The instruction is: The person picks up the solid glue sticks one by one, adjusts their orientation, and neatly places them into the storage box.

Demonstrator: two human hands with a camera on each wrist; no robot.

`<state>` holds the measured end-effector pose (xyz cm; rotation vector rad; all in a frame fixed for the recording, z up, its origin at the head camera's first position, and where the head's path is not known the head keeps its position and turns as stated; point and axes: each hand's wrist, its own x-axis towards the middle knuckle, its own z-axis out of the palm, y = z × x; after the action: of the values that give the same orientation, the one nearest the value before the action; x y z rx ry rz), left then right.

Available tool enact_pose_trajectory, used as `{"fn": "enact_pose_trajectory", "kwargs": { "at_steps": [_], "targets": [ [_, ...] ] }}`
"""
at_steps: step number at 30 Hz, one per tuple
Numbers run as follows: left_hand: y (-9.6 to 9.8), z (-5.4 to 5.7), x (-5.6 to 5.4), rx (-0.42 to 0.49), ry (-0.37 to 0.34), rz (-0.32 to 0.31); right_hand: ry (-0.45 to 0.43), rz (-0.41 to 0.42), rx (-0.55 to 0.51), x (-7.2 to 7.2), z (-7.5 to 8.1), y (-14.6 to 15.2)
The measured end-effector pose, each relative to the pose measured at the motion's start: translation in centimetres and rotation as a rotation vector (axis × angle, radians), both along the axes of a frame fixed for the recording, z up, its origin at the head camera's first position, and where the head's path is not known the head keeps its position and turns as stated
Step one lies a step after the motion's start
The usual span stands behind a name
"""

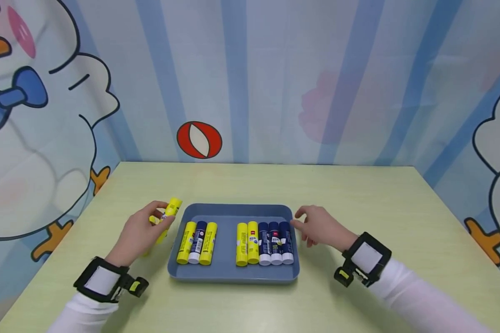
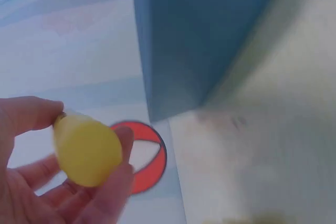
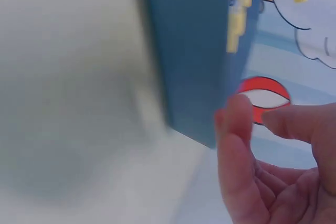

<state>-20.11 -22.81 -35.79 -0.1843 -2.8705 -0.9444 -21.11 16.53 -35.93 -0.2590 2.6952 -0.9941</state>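
Note:
My left hand (image 1: 143,231) pinches a yellow glue stick (image 1: 173,206) between thumb and fingers, tilted, just left of the tray. The left wrist view shows its round yellow end (image 2: 89,153) in the fingers. More yellow (image 1: 153,219) shows behind that hand, mostly hidden. Inside the blue-grey tray (image 1: 229,274), a navy glue stick (image 1: 197,242) lies between two yellow ones on the left. On the right lie two yellow glue sticks (image 1: 241,245) beside three navy ones with white ends (image 1: 275,243). My right hand (image 1: 321,229), holding nothing, has its loosely bent fingers at the tray's right rim.
The tray stands on a pale wooden table (image 1: 358,194). Behind rises a blue-striped backdrop (image 1: 266,92) with a printed red and white ball (image 1: 199,140). Each wrist wears a black strap with a small camera (image 1: 138,286).

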Motion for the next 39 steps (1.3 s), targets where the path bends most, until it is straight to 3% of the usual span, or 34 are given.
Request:
{"fn": "enact_pose_trajectory", "kwargs": {
  "at_steps": [3,6,11,21,29,34,36,39],
  "targets": [
    [1.0,0.4,-0.2,0.051,0.007,-0.079,0.084,0.010,0.000,-0.3,1.4,0.0],
    [2.3,0.8,-0.4,0.061,0.015,-0.158,0.142,0.047,-0.065,-0.4,2.5,-0.4],
    [4.9,1.2,-0.3,0.021,0.061,-0.281,0.202,0.135,-0.192,0.0,2.9,-1.9],
    [8.7,2.1,0.5,-0.107,0.101,-0.456,0.154,0.281,-0.316,1.0,1.9,-5.5],
    [9.6,2.1,0.8,-0.115,0.088,-0.507,0.097,0.315,-0.413,1.0,1.2,-6.6],
    [9.7,1.9,0.8,-0.094,0.095,-0.503,0.082,0.330,-0.508,1.1,1.1,-6.5],
    [9.5,1.7,0.6,-0.041,0.081,-0.472,0.065,0.327,-0.561,1.1,1.1,-6.3],
    [9.0,1.3,0.1,0.136,0.000,-0.388,0.042,0.291,-0.633,1.1,1.3,-6.0]
  ]
}}
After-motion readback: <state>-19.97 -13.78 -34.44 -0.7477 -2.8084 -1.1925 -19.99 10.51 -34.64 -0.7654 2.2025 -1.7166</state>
